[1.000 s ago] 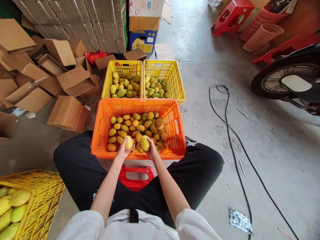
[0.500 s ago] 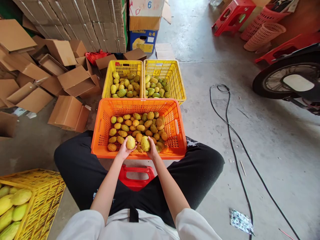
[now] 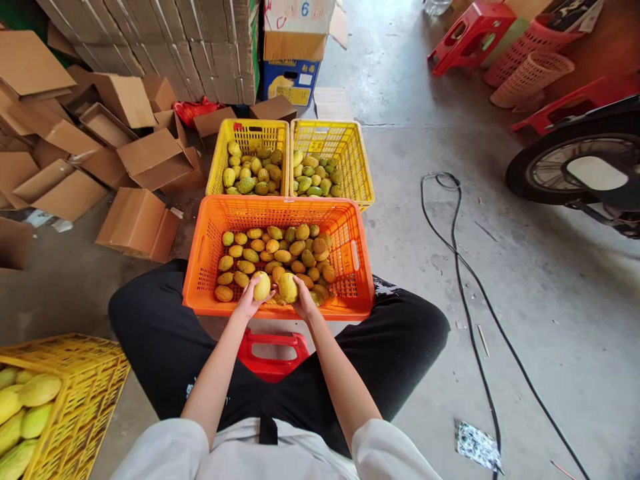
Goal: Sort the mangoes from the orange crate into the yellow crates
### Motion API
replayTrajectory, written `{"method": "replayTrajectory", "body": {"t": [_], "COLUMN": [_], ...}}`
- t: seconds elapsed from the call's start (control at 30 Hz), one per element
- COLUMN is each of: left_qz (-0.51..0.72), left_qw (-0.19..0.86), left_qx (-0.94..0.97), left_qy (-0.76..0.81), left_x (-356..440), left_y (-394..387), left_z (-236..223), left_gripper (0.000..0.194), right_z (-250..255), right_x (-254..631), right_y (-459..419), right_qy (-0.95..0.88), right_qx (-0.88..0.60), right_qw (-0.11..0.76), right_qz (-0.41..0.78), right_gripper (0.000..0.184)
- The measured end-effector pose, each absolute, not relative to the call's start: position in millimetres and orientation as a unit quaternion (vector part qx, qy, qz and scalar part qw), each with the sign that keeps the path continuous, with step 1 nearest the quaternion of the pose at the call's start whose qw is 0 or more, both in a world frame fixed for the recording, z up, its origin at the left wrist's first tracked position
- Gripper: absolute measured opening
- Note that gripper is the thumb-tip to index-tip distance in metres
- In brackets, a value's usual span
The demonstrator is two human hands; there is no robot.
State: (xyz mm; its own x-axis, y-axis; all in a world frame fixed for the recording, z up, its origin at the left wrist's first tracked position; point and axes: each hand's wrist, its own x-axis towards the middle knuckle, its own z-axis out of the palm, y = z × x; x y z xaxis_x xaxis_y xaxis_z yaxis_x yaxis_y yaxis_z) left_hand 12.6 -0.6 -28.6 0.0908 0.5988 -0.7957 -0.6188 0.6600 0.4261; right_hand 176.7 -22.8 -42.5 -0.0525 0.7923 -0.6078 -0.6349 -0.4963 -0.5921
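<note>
My left hand (image 3: 247, 303) is closed around a small yellow melon (image 3: 261, 287), a pale oval fruit. In my right hand (image 3: 305, 304) is a second, slightly greener yellow melon (image 3: 288, 289). Both fruits are held close together, a little apart, over the near side of an orange plastic crate (image 3: 199, 297). Inside that crate lie many small oval melons (image 3: 283, 256), yellow, orange and greenish, in loose rows at the left and heaped more thickly at the right. Some of them are hidden behind my hands.
Two yellow crates (image 3: 370, 177) with more fruit stand just beyond the orange one. Another yellow crate (image 3: 95, 380) of larger fruit is at lower left. Open cardboard boxes (image 3: 131, 223) crowd the left. A red stool (image 3: 273, 370) sits between my legs; a black cable (image 3: 465, 293) crosses the floor rightward.
The two melons stay in my hands and turn slightly. The right one has come a little left, closer to the other. My view has shifted slightly.
</note>
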Motion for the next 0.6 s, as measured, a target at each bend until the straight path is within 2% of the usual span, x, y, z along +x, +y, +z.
{"method": "replayTrajectory", "body": {"t": [0.1,0.33,0.5,0.6], "left_qz": [0.398,0.393,0.387,0.392], "left_qw": [0.760,0.768,0.768,0.755], "left_qx": [-0.015,-0.043,-0.061,-0.078], "left_qy": [0.514,0.504,0.507,0.521], "left_x": [13,13,14,15], "left_y": [0,3,5,6], "left_z": [-29,-23,-20,-21], "left_gripper": [0.037,0.047,0.045,0.045], "right_z": [-38,-33,-33,-24], "right_x": [177,181,184,182], "right_y": [-22,-20,-20,-6], "right_qy": [-0.041,0.008,0.130,0.197], "right_qx": [-0.477,-0.474,-0.504,-0.491], "right_qw": [0.464,0.493,0.473,0.439], "right_qz": [0.745,0.729,0.711,0.726], "right_gripper": [0.036,0.034,0.014,0.019]}}
